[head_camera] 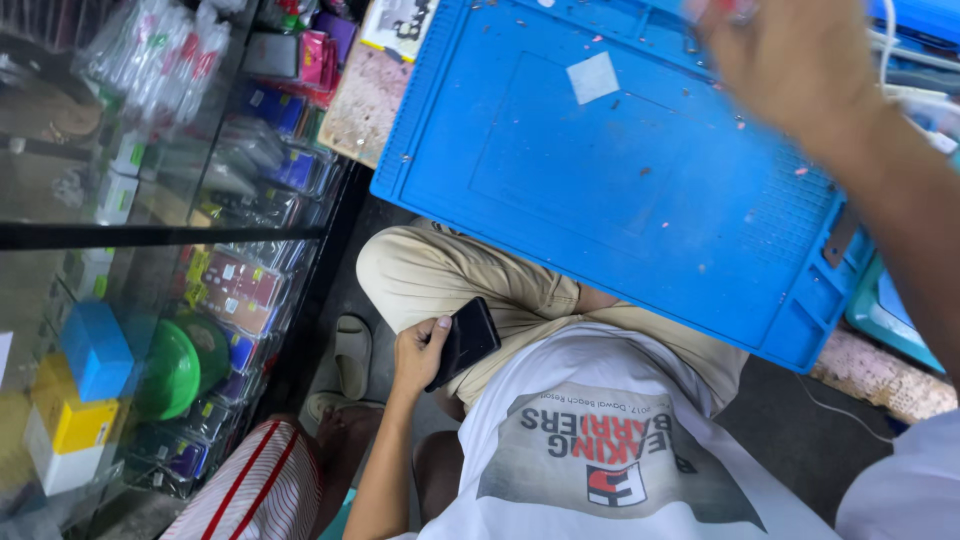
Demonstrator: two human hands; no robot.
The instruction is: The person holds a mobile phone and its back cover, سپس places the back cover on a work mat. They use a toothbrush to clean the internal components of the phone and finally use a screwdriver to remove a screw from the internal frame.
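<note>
My left hand (418,352) rests low by my lap and grips a black phone (466,338) by its edge, over my beige trousers (470,280). My right hand (790,60) is raised at the upper right, blurred, above the far corner of a blue work mat (600,170). Its fingers are curled near something small and reddish at the frame's top edge; whether it holds it is unclear. A small white square (592,77) lies on the mat among scattered specks.
A glass display case (160,236) on the left holds packaged accessories, a blue box (95,350), a yellow box (70,420) and a green round item (170,372). A pale sandal (352,355) lies on the floor. Red-striped cloth (255,490) sits bottom left. A white cable (840,410) runs on the right.
</note>
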